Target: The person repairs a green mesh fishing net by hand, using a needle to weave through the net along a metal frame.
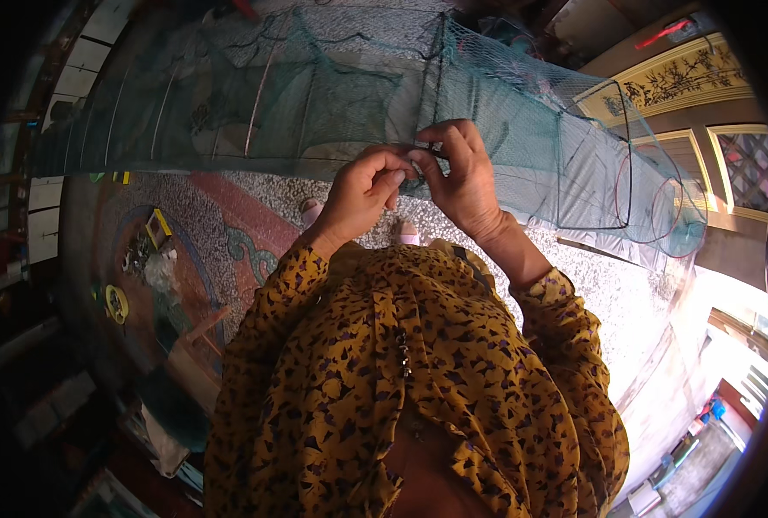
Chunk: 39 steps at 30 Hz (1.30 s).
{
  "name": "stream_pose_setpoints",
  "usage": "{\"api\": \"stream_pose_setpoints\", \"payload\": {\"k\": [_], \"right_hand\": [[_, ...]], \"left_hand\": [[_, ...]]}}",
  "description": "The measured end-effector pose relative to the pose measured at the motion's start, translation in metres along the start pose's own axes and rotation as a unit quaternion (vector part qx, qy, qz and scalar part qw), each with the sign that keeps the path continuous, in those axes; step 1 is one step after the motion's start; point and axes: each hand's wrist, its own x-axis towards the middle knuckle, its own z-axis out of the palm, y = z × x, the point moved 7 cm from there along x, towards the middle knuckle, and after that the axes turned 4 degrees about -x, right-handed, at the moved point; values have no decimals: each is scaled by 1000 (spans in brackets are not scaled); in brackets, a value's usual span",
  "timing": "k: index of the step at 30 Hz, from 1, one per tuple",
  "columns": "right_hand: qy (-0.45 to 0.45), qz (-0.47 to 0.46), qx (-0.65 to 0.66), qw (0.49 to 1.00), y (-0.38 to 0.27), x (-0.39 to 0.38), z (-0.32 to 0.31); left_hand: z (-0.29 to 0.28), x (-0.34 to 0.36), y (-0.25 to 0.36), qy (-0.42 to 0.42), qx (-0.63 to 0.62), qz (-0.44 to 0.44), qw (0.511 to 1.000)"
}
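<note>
A long green mesh net trap point(349, 112), stretched over several square frames, spans from far left to right in front of me. At its near edge, beside a dark frame bar point(438, 73), my two hands meet. My left hand point(362, 192) is closed, thumb and index finger pinching the net's edge. My right hand point(468, 181) is pinched too, its thumb tip near the left fingers and its index finger bent over the dark frame corner. Whether a cord or knot lies between the fingertips is too small to make out.
The trap tapers at the right to a red hoop point(623, 194). Speckled floor point(293, 194) with a reddish band lies below. At left stand a yellow-edged box point(157, 229), a clear plastic bag point(161, 272), a yellow roll point(116, 304) and a wooden stool point(196, 363). Yellow-framed panels point(686, 82) stand at right.
</note>
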Motion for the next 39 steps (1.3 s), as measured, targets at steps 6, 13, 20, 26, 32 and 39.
{"api": "stream_pose_setpoints", "payload": {"k": [6,13,20,26,32,39], "right_hand": [[-167,-16,-234,958,-9,14,21],[-75,-147,-39,986,-66,31,27],[10,-170,305,937,-114,40,-84],[145,-165,363,905,-114,28,-149],[152,-123,292,936,-91,45,-136],[-122,13,-189,974,-15,13,-65]], "left_hand": [[-2,-3,-2,9,12,24,1000],[-10,-5,5,12,182,98,978],[23,-4,44,66,193,185,961],[31,22,34,-25,106,159,981],[16,12,24,-28,12,75,997],[10,-9,47,-51,215,214,952]]}}
